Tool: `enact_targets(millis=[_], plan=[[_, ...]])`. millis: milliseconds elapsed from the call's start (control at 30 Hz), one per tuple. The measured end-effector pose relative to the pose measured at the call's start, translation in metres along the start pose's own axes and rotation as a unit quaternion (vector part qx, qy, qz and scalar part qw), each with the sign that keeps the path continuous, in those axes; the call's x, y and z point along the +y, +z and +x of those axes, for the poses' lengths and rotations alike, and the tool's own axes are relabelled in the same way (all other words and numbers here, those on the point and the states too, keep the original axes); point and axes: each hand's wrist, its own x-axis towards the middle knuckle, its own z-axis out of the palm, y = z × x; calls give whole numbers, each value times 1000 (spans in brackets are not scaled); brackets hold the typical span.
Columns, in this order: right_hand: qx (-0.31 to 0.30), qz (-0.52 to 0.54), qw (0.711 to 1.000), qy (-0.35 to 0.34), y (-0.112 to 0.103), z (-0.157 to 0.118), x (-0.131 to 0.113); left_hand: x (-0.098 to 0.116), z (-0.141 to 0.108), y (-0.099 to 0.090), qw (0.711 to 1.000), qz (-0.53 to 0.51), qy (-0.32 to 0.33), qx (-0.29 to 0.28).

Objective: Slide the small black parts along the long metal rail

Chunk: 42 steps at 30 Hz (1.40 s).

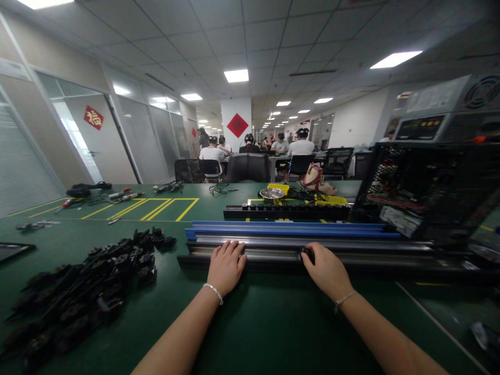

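Note:
Long black rails with a shiny channel (269, 254) lie across the green table. My left hand (227, 264) rests flat over the near rail, its fingers stretched across the channel. Farther right, my right hand (326, 268) pinches a small black part (308, 253) at the same channel. Behind these rails runs a blue rail (289, 228). A black strip (287, 211) with a row of small parts stands beyond the blue one.
A heap of black parts (97, 281) covers the table's left. An open computer case (422, 182) stands at the right. Farther back are a metal bowl (272, 193), yellow trays (331, 200), cables and tools. Several people sit beyond the green table (273, 312).

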Motion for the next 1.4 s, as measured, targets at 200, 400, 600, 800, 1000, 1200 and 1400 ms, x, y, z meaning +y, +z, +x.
enact_targets(millis=[200,400,600,800,1000,1200,1400], plan=[[-1,2,1000,1,1,0,-1,1,0,-1,1000,0,-2,-6],[3,21,1000,-5,1,-1,0,1,0,-2,1000,0,-3,-7],[11,22,1000,-13,2,-2,1,0,0,-1,1000,-1,-1,-3],[3,45,999,-11,4,-2,1,0,0,0,1000,1,-4,-4],[-12,72,997,-29,8,-5,-7,1,0,-1,1000,1,-6,-5],[-10,85,994,-68,8,-8,-14,0,0,-1,1000,0,-3,-2],[-5,82,991,-109,11,-12,-18,0,0,0,1000,-2,-4,-2]])
